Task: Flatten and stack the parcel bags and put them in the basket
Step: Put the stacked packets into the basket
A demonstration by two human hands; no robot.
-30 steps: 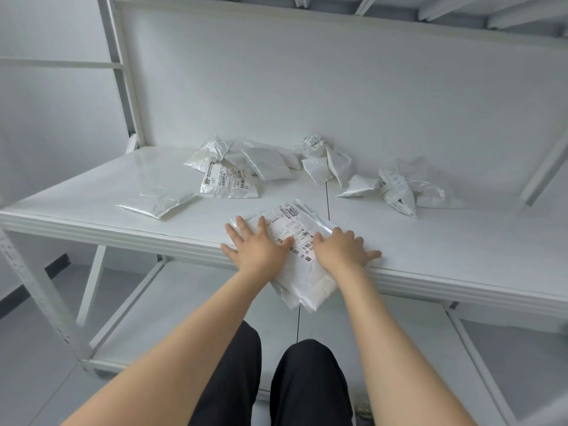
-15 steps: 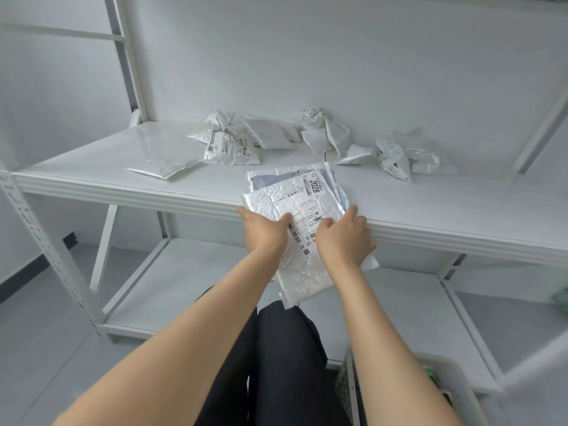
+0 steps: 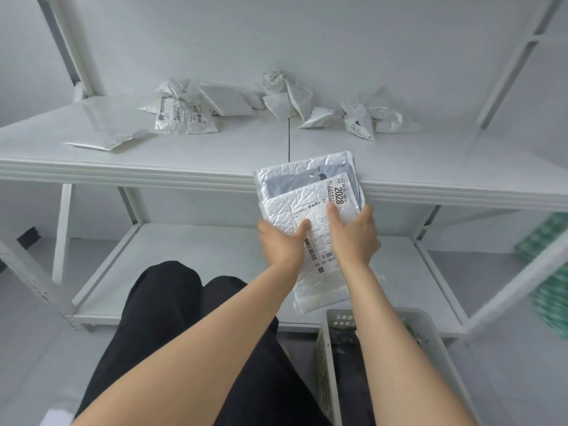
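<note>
Left hand (image 3: 284, 242) and right hand (image 3: 353, 235) pinch the flattened stack (image 3: 310, 207), overhanging the shelf edge (image 3: 153, 176) above the basket (image 3: 430, 330).

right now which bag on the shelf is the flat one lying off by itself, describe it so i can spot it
Look at the white shelf, left half. The flat bag lies alone near the front edge, apart from the crumpled bags at the back, and shows no printed label.
</note>
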